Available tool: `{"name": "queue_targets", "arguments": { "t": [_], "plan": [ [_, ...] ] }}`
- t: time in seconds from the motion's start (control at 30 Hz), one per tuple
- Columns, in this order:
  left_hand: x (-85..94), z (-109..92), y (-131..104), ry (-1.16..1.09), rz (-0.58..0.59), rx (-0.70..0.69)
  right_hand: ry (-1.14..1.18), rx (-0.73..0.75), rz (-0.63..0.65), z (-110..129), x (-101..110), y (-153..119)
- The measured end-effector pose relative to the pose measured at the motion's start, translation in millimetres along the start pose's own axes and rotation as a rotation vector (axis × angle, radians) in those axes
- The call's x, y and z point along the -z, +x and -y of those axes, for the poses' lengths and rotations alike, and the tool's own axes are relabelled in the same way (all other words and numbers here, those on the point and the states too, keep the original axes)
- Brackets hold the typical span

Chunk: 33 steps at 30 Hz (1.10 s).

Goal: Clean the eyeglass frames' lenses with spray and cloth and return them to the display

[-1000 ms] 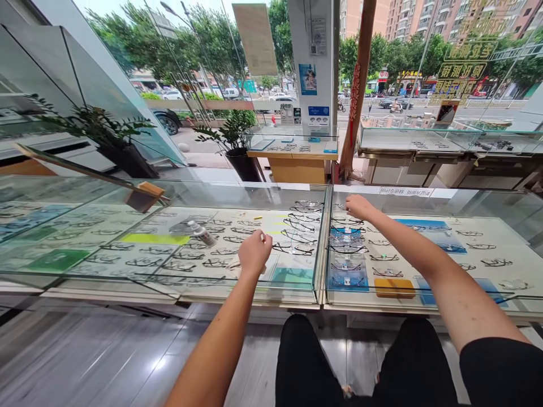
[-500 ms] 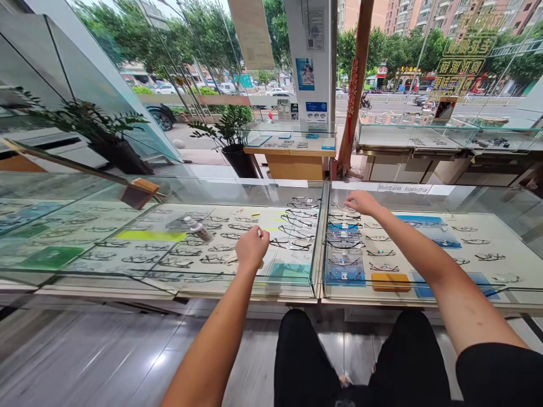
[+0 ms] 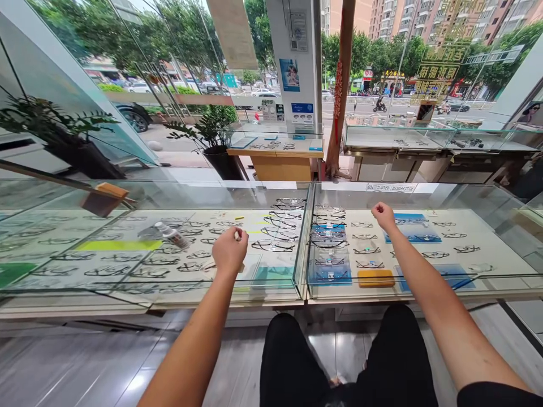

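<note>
My left hand [image 3: 230, 249] is closed over the left half of a glass display case [image 3: 203, 192]. A small pale spot shows between its thumb and finger; I cannot make out what it is. Beside its wrist lies a beige item [image 3: 209, 268], partly covered by the hand. My right hand [image 3: 383, 216] is curled closed above the right half of the case, near a blue display pad [image 3: 412, 220]. Whatever its fingers hold, if anything, is hidden. Close by are a stack of eyeglasses [image 3: 329, 228] and more eyeglasses [image 3: 362, 225] in rows.
A small bottle [image 3: 171, 234] stands left of my left hand, near a yellow-green strip [image 3: 121, 245]. An orange glasses case [image 3: 375, 278] lies at the front right. A wooden block [image 3: 104, 199] sits at far left. Potted plants [image 3: 220, 161] and other display counters [image 3: 280, 164] stand beyond.
My right hand has moved right, away from the stack of eyeglasses, and its fingers are curled in. My left hand stays closed over the left half. The view has turned slightly right.
</note>
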<state>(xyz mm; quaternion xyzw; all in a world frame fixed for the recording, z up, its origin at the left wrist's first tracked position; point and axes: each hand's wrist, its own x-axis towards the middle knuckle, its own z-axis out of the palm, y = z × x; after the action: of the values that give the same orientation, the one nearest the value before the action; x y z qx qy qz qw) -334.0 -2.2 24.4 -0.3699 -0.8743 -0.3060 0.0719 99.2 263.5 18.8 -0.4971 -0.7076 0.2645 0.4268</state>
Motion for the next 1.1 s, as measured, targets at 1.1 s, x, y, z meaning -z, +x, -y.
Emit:
{"name": "queue_targets", "arguments": {
  "t": [1.1],
  "plan": [
    [117.3,-143.7,46.0,-0.242,0.931,-0.742,0.249,-0.141,0.015,-8.0,-1.7,6.4]
  ]
}}
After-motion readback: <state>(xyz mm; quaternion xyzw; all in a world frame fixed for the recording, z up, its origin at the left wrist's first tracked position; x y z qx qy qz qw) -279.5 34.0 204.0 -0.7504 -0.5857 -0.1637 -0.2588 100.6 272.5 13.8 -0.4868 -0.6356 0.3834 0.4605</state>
